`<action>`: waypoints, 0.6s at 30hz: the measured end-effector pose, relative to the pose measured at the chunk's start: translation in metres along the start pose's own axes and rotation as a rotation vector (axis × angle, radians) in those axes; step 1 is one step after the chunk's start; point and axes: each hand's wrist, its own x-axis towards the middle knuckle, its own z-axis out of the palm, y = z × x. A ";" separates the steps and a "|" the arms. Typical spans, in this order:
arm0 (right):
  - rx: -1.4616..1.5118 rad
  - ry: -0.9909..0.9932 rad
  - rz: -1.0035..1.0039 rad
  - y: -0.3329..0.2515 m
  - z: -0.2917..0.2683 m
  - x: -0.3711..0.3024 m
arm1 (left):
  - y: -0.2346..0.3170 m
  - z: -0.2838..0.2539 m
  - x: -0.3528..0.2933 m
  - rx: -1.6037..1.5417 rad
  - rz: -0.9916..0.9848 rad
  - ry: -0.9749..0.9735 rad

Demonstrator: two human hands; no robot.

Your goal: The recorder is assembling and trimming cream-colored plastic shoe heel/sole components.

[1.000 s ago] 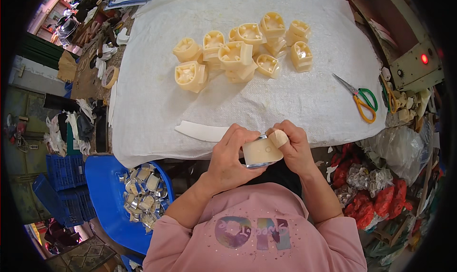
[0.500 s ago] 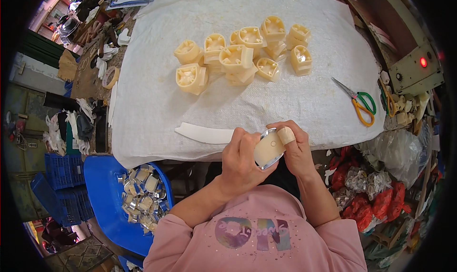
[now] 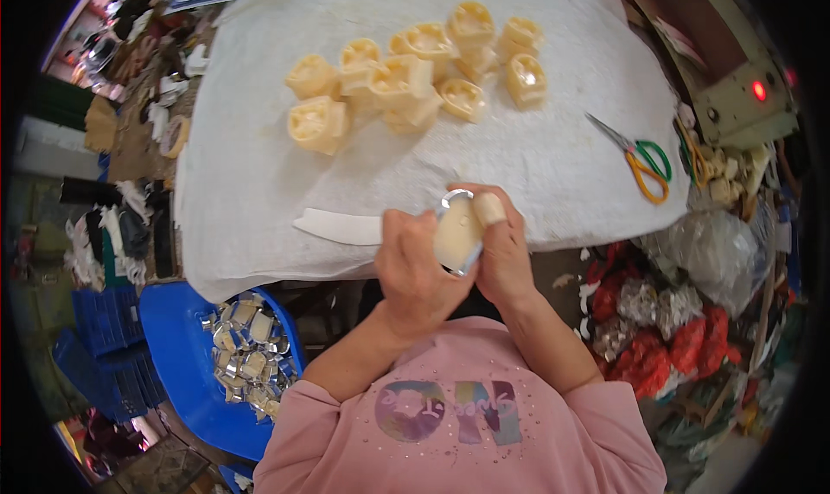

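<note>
Across the whole upper middle of the view, a bench is covered with a white cloth, its near edge running just in front of the person. Below the near-left corner, a blue bin is filled partly with silver-and-cream parts. Toward the far edge, cream moulded cups are clustered, some stacked on others; a broad band of cloth is left between them and the near edge.

At the middle of the near edge, one metal-rimmed piece is held between both hands, its cream face turned up. By the left hand it is clamped on its left side, the fingers curled together. By the right hand it is gripped from the right, the thumb pressed near the rim and a finger bent around the far end; the remaining fingertips are hidden.

Near the right edge, scissors are laid, blades pointed toward the far left. Along the near edge, a white strip is placed, its right end reaching the left hand. On the right thumb a cream wrap is worn.
</note>
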 end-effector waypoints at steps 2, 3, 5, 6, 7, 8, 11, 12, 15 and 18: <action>0.110 -0.008 0.021 0.008 0.004 0.002 | -0.003 0.000 -0.003 0.034 0.031 0.020; 0.102 0.012 0.021 0.009 0.003 0.001 | -0.007 0.001 -0.003 0.046 0.030 0.005; 0.412 -0.053 0.164 0.007 0.001 -0.001 | -0.010 0.002 -0.002 0.042 0.015 0.000; 0.409 -0.041 0.164 0.006 0.001 -0.004 | -0.010 0.001 -0.002 0.031 0.013 -0.005; 0.457 -0.069 0.173 0.004 0.002 -0.007 | -0.009 0.001 0.000 0.026 0.005 0.007; 0.505 -0.098 0.182 0.003 0.002 -0.008 | -0.008 0.002 0.000 0.022 -0.002 0.020; 0.217 -0.076 0.018 0.016 -0.005 -0.008 | -0.001 0.003 -0.004 0.050 -0.052 -0.033; 0.216 -0.077 0.019 0.019 -0.005 -0.009 | -0.002 0.003 -0.006 0.050 -0.053 -0.033; 0.167 -0.058 -0.012 0.022 -0.005 -0.009 | -0.007 0.001 -0.009 0.051 -0.067 -0.074; 0.246 -0.092 0.082 0.016 -0.013 -0.007 | -0.015 -0.006 -0.005 -0.050 -0.076 -0.096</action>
